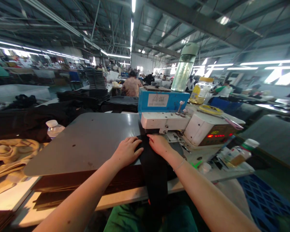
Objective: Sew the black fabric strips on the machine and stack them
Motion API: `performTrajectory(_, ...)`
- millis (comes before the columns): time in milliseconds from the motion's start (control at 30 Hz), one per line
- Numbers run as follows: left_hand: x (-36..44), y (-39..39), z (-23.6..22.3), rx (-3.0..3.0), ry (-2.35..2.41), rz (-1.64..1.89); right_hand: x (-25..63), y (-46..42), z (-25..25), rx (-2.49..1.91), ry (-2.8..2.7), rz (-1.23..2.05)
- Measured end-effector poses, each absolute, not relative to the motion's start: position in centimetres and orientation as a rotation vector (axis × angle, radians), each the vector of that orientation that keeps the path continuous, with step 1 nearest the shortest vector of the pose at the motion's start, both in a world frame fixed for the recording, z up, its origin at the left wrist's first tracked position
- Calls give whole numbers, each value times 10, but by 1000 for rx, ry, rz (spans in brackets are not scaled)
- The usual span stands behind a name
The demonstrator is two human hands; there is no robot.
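Note:
A long strip of black cloth [156, 174] runs from under the white head of the sewing machine [164, 120], over the table's front edge and down to my lap. My left hand [127, 150] lies on the grey metal plate [103, 138] with its fingers stretched out, fingertips and thumb at the cloth's left edge. On the cloth's right side rests my right hand [159, 145], fingers extended forward close below the machine head. Its fingers lie on the cloth rather than wrapping round it. The needle area is hidden under the head.
A control box [211, 130] with red digits stands right of the head. A tall water bottle [183, 67] stands on the blue box [147, 111], beside a yellow-lidded jar [200, 91]. Tan cloth [7, 158] lies at left near a small bottle [54, 129]. A person [132, 84] sits ahead.

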State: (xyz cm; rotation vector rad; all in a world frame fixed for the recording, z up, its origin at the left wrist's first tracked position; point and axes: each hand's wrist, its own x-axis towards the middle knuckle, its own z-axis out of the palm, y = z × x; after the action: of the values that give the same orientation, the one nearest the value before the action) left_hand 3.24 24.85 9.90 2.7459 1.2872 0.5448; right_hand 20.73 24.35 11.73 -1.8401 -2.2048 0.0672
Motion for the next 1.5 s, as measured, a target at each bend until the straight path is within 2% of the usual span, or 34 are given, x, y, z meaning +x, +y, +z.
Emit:
performTrajectory(533,36,257,100,2748,1375,463,207,247,109,-1880,-2061,21)
performTrajectory(1067,34,267,87,2724,1349,578,204,245,110,-1856,-2033,-51)
performTrajectory(1500,32,277,80,2732,1391,471,205,247,106,-1835,-2056,-109)
